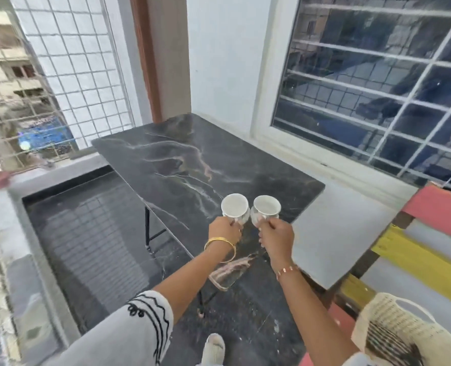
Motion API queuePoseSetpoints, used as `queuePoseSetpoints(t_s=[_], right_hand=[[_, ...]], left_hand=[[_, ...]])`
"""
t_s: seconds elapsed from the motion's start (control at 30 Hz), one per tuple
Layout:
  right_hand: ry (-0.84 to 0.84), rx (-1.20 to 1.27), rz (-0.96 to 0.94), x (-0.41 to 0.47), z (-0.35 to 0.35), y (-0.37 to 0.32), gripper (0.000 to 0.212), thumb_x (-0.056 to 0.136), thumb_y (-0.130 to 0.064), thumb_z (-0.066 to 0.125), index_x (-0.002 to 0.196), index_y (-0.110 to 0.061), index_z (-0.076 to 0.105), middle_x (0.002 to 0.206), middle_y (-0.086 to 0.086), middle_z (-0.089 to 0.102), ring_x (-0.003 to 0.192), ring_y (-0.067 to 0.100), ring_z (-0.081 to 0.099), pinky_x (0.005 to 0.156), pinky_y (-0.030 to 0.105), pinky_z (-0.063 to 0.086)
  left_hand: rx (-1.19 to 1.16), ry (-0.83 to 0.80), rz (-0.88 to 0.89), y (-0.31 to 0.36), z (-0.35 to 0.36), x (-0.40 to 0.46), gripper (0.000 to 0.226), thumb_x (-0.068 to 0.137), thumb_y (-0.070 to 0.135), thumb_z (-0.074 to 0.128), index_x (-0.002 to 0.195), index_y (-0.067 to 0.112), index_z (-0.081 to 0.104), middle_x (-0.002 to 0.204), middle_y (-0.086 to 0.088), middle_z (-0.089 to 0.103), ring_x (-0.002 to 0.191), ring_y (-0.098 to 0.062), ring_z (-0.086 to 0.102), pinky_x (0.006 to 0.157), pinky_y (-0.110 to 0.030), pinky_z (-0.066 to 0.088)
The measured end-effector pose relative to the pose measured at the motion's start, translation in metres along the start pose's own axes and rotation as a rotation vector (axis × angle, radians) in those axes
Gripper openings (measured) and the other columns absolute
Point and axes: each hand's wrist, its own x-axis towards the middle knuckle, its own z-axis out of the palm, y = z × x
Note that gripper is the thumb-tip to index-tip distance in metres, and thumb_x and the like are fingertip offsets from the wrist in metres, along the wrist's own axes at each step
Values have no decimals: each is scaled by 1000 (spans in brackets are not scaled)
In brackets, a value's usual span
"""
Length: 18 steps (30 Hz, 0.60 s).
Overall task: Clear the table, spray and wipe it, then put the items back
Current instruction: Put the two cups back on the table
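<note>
Head view, looking down over a balcony: at far left, a metal grille [60,75] with buildings behind it, and a dark tiled floor [87,233] below. A black marble-patterned table [192,159] stands in the middle, its far end near the white wall.

Over the table's near right part, a person holds two white cups side by side, openings tipped toward the camera. The left hand [225,231], with a gold bangle [220,245] on the wrist, grips the left cup [234,208] by its handle from below. Just to its right, the right hand [277,237], wearing a beaded bracelet [287,270], grips the handle of the right cup [266,209] in the same way. The cups touch or nearly touch each other; whether they rest on the tabletop or are lifted just above it cannot be told.

A white sleeve with black embroidery [140,323] covers the left upper arm. A foot in a white slipper [214,350] shows at the bottom. At right are a barred window [377,83], a bench of pink, white and yellow slats [425,249], and a cream woven bag [401,336] in the lower right corner.
</note>
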Motion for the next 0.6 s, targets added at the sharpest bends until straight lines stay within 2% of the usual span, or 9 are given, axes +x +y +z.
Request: queuePoseSetpoints(t_s=[0.17, 0.27, 0.4, 0.47, 0.6], right_hand=[[-46, 63, 67, 50, 73, 2, 28, 85, -12, 60, 62, 3, 61, 47, 5, 50, 43, 18, 44, 47, 28, 39], [-49, 87, 99, 83, 115, -2, 29, 86, -10, 59, 59, 0, 58, 46, 4, 47, 41, 18, 41, 43, 26, 36], [-30, 52, 102, 119, 160, -11, 36, 82, -22, 61, 58, 4, 56, 49, 9, 49, 50, 24, 45, 52, 42, 45], [-31, 17, 96, 133, 179, -12, 37, 79, -29, 59, 61, 3, 58, 53, 11, 51, 53, 27, 47, 58, 50, 49], [-26, -37, 87, 152, 201, -16, 36, 82, -29, 59, 61, 1, 59, 60, 21, 60, 60, 41, 57, 62, 53, 50]], left_hand=[[-50, 71, -65, -18, -29, 79, 23, 86, 6, 49, 85, -7, 68, 94, -29, 69, 92, -41, 66, 84, -48, 55], [1, 60, -97, -19, -48, 126, 23, 86, 5, 48, 83, -7, 67, 91, -29, 68, 89, -42, 66, 83, -48, 55], [31, 64, -114, -16, -73, 181, 28, 89, 7, 47, 66, 2, 62, 82, -23, 67, 78, -33, 65, 83, -45, 55], [30, 61, -120, -17, -84, 207, 24, 88, 9, 48, 78, -4, 66, 89, -25, 69, 87, -36, 67, 84, -45, 55], [19, 42, -137, -23, -99, 243, 22, 87, 10, 51, 92, -5, 67, 94, -26, 69, 92, -38, 66, 87, -47, 53]])
